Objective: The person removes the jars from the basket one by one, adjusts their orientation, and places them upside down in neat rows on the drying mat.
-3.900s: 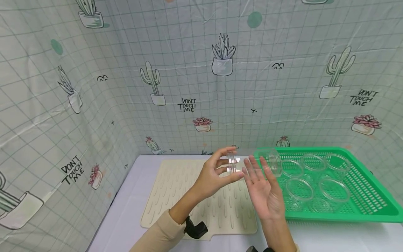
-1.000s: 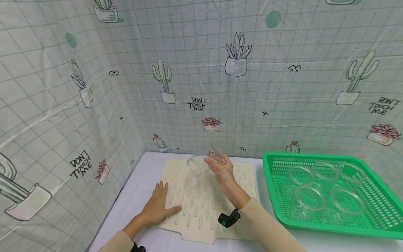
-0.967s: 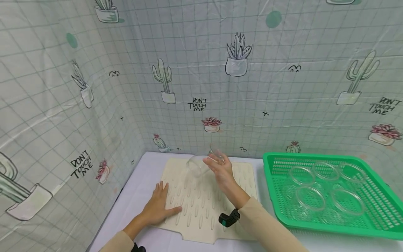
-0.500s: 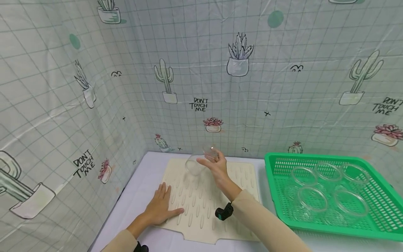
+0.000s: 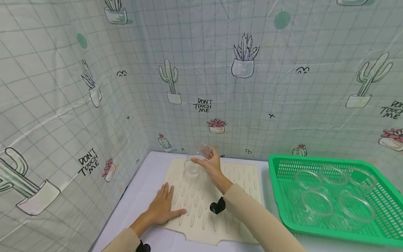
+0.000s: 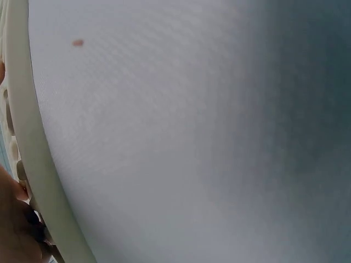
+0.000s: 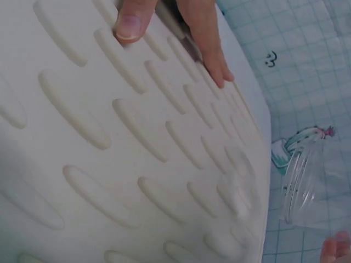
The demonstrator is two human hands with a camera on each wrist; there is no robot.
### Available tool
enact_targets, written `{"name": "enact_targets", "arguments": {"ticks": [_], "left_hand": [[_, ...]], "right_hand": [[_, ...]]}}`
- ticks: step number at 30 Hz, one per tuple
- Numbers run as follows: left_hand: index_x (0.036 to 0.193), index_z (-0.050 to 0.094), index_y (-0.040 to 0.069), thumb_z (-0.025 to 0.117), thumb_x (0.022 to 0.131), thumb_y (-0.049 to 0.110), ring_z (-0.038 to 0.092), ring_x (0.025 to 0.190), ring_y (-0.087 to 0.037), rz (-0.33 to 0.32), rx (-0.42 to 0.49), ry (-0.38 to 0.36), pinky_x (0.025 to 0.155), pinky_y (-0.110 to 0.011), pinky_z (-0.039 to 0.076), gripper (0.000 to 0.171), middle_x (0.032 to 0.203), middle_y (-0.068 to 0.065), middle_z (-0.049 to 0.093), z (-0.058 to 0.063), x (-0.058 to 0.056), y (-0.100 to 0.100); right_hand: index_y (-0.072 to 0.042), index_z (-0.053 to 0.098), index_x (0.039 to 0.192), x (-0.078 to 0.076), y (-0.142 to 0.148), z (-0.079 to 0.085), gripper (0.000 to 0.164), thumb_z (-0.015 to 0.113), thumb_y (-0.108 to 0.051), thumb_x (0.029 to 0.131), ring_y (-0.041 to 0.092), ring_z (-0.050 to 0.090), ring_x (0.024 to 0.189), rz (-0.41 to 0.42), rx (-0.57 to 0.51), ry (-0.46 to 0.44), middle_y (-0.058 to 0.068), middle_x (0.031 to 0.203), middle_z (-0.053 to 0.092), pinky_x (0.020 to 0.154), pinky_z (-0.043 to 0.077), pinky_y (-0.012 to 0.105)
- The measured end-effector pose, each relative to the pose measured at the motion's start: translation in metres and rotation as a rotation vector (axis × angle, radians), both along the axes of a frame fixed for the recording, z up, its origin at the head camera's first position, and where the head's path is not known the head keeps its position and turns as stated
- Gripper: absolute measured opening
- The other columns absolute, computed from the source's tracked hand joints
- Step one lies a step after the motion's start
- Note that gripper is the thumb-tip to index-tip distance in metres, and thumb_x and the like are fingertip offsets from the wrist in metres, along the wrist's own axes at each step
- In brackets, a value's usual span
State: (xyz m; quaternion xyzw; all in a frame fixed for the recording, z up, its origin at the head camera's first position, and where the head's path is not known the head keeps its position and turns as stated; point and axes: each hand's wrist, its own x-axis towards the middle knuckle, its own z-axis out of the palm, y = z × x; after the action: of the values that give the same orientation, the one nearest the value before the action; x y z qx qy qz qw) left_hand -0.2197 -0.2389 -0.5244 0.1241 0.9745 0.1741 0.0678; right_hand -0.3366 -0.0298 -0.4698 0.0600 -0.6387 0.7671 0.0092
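Observation:
My right hand [image 5: 212,167] grips a clear drinking glass [image 5: 191,167] near its narrower end. The glass tilts with its wide rim low, over the back left part of a cream ridged drying mat [image 5: 226,217]. In the right wrist view, the ringed part of the glass [image 7: 299,186] shows at the right, near my fingertips [image 7: 335,246]. My left hand [image 5: 160,209] rests flat with straight fingers on the left edge of the mat. Only a little of the left hand [image 6: 13,224] appears in the left wrist view.
A green slotted basket [image 5: 277,196] stands on the table to the right of the mat, with several clear glasses [image 5: 317,203] upright inside. A cactus-print sheet [image 5: 189,63] hangs behind and to the left of the white table [image 5: 143,178].
Earlier both hands were at the glass in the air; then my left hand went down to the mat. Lately my right hand has turned the glass slightly, its rim lower, and shifted left.

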Motion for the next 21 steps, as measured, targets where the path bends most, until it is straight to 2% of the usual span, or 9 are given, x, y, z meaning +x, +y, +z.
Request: {"name": "enact_targets", "arguments": {"ticks": [5, 12, 21], "left_hand": [[0.151, 0.021, -0.015, 0.059, 0.088, 0.070, 0.005, 0.147, -0.048, -0.002, 0.004, -0.016, 0.118, -0.059, 0.012, 0.113, 0.156, -0.039, 0.008, 0.001, 0.003, 0.002], [0.150, 0.022, -0.016, 0.060, 0.088, 0.067, 0.007, 0.147, -0.049, -0.007, 0.001, -0.016, 0.117, -0.059, 0.014, 0.111, 0.156, -0.040, 0.009, 0.003, 0.002, 0.002], [0.150, 0.022, -0.017, 0.061, 0.088, 0.066, 0.006, 0.146, -0.051, -0.018, 0.036, -0.007, 0.117, -0.061, 0.013, 0.111, 0.155, -0.041, 0.008, 0.006, 0.001, 0.001]], "right_hand": [[-0.002, 0.043, 0.144, -0.004, -0.008, -0.003, 0.081, 0.087, -0.004, 0.076, 0.037, 0.047, 0.131, -0.001, 0.062, -0.004, 0.022, 0.138, 0.053, 0.110, 0.039, 0.044], [-0.003, 0.043, 0.146, -0.008, -0.013, -0.006, 0.086, 0.090, -0.012, 0.074, 0.035, 0.049, 0.128, 0.000, 0.205, -0.004, 0.017, 0.135, 0.056, 0.105, 0.044, 0.045], [-0.007, 0.047, 0.145, -0.012, -0.016, -0.005, 0.082, 0.090, -0.014, 0.075, 0.036, 0.050, 0.128, 0.037, 0.296, 0.003, 0.019, 0.139, 0.053, 0.102, 0.046, 0.049]]}}
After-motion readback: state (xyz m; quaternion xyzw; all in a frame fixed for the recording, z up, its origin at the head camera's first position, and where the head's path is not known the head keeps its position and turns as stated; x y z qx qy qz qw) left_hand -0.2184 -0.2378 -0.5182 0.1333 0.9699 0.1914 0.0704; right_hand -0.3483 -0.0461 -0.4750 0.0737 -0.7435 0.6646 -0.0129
